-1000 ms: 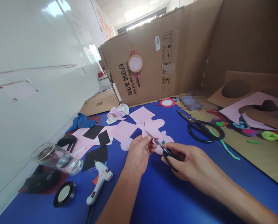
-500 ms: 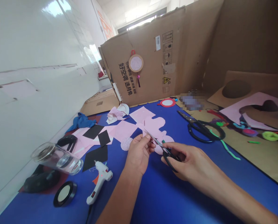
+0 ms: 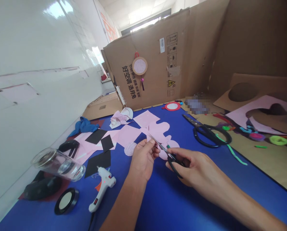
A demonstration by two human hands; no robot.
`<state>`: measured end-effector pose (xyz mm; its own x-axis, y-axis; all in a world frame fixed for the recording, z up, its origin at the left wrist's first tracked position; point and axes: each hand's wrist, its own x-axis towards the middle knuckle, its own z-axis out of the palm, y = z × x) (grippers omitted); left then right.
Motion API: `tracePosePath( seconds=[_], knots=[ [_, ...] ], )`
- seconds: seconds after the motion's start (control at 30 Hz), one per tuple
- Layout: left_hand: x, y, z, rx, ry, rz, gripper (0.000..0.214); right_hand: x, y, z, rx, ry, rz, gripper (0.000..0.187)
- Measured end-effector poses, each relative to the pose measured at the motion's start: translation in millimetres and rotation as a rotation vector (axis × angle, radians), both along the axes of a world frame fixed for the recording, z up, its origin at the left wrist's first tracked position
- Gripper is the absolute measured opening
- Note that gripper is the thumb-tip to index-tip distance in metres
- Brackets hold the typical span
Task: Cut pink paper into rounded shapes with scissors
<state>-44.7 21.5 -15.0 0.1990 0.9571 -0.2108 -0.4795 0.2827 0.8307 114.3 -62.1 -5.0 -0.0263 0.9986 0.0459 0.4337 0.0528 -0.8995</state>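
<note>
My left hand (image 3: 143,153) is closed in a pinch, thumb against the bent fingers; what it pinches is too small or hidden to make out. In my right hand (image 3: 194,164) is a small pair of scissors (image 3: 172,163) with black handles, its blades pointing away and left, tips beside my left thumb. Behind both hands lie overlapping pink paper pieces, among them one with a wavy cut edge (image 3: 159,130) and a square sheet (image 3: 129,135). A crinkled pale disc (image 3: 130,149) lies left of my left hand.
Leftward are a glue gun (image 3: 102,187), a glass jar (image 3: 59,163), a tape roll (image 3: 66,201) and black squares (image 3: 107,143). Large black-handled scissors (image 3: 206,131) rest at the right beside a green pipe cleaner (image 3: 236,155). A cardboard panel (image 3: 153,70) stands behind the blue table (image 3: 162,199).
The view has shifted very slightly. Both hands keep nearly the same pose, with the small scissors still beside the left thumb; any blade movement is too slight to be sure of.
</note>
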Motion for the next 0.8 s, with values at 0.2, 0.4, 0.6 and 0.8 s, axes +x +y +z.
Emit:
tracePosePath(
  seconds=[0.2, 0.4, 0.6, 0.8],
  knots=[
    [-0.2, 0.2, -1.0, -0.009, 0.001, 0.009, 0.041, -0.2, -1.8, 0.7, -0.009, 0.008, 0.008, 0.013],
    [0.2, 1.2, -1.9, -0.010, -0.003, 0.003, 0.040, -0.3, -1.3, -1.9, -0.005, 0.018, 0.017, 0.013],
    [-0.6, 2.1, -2.8, -0.001, 0.011, 0.009, 0.040, -1.0, -1.8, 0.7, -0.007, -0.007, 0.011, 0.014],
    [-0.7, 0.2, -1.2, 0.046, 0.044, -0.003, 0.041, -1.8, -1.6, -0.4, 0.017, -0.062, -0.013, 0.016]
  ],
)
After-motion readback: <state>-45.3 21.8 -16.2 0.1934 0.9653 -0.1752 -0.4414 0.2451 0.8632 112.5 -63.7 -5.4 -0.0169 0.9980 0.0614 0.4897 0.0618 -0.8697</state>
